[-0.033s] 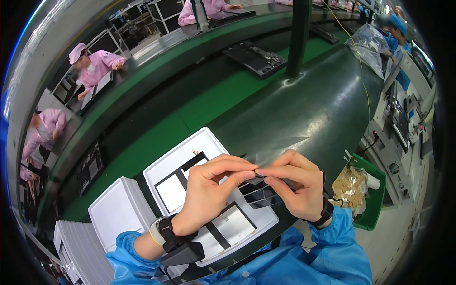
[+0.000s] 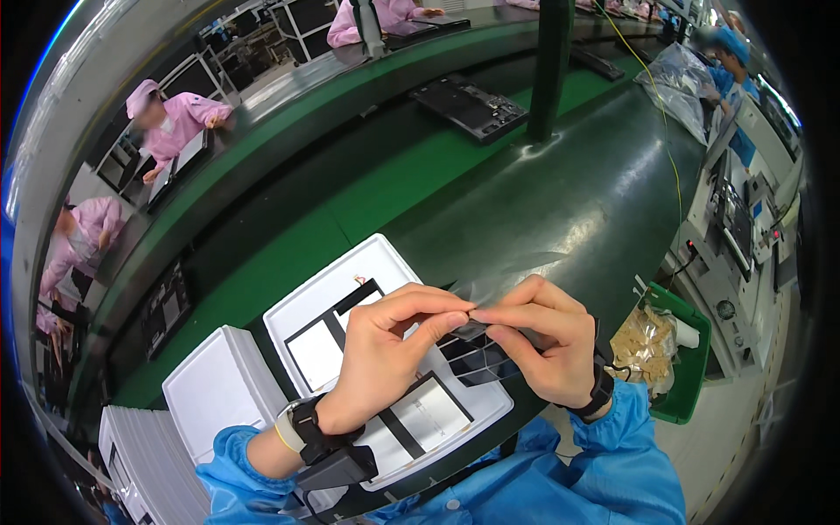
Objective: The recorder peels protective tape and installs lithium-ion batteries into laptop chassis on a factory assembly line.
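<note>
Over the right part of a white tray (image 2: pixel 284 315), my left hand (image 2: pixel 385 341) and my right hand (image 2: pixel 551 341) meet with the fingertips nearly touching. Both pinch a thin, dark translucent film (image 2: pixel 499 284), gripped at its near edge between thumbs and forefingers. Its far part spreads out beyond my fingers over the dark bench. In the tray lie white rectangular panels (image 2: pixel 315 356) with black borders. Beneath my right hand are dark glossy strips (image 2: pixel 472 359) with pale lines; my fingers partly cover them.
Left of the tray stand a white lidded box (image 2: pixel 219 385) and a stack of white trays (image 2: pixel 144 455). A green bin (image 2: pixel 691 367) with packing scraps is at right. Beyond the bench (image 2: pixel 595 210), a green conveyor carries an opened laptop base (image 2: pixel 468 107) beside a post (image 2: pixel 549 70). Co-workers sit across.
The film's far edge has shifted slightly and looks paler. Both hands keep the same place and pinch.
</note>
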The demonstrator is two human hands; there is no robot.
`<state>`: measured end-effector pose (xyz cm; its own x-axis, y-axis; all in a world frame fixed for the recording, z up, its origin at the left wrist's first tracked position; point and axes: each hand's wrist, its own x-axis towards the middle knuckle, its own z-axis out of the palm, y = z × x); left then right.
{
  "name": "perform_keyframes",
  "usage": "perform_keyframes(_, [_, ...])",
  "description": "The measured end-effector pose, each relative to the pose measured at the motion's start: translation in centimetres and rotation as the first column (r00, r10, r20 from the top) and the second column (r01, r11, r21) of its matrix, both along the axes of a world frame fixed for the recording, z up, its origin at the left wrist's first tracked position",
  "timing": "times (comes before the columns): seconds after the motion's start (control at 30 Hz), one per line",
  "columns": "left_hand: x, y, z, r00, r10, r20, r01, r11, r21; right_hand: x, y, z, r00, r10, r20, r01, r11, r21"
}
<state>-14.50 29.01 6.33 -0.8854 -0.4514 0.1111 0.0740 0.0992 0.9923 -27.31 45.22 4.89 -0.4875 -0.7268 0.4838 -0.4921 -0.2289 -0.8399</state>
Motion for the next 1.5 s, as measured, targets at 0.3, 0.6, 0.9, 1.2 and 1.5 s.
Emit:
perform_keyframes(0.3, [-0.2, -0.1, 0.2, 0.994, -0.020, -0.107, -0.030, 0.897, -0.441, 0.5, -0.3, 0.4, 0.986, -0.078, -0.146, 0.076, 0.997, -0.024])
perform_keyframes(0.6, [-1.2, -1.7, -0.8, 0.999, -0.026, 0.027, 0.021, 0.984, 0.177, 0.0, -0.3, 0.1, 0.983, -0.080, -0.167, 0.081, 0.997, -0.003])
perform_keyframes(0.9, [3.8, -3.1, 2.2, 0.994, -0.046, -0.103, 0.002, 0.921, -0.390, -7.5, 2.4, -7.0, 0.848, -0.517, 0.111, 0.463, 0.828, 0.316])
perform_keyframes(1.2, [8.1, -2.2, 1.9, 0.966, -0.254, 0.040, 0.119, 0.302, -0.946, 2.5, 0.4, -2.2, 0.841, 0.250, 0.479, -0.330, 0.940, 0.088])
perform_keyframes(1.5, [12.8, -1.6, -1.6, 0.977, -0.092, 0.191, 0.211, 0.302, -0.930, 4.8, -0.2, -3.7, 0.779, 0.201, 0.594, -0.360, 0.919, 0.160])
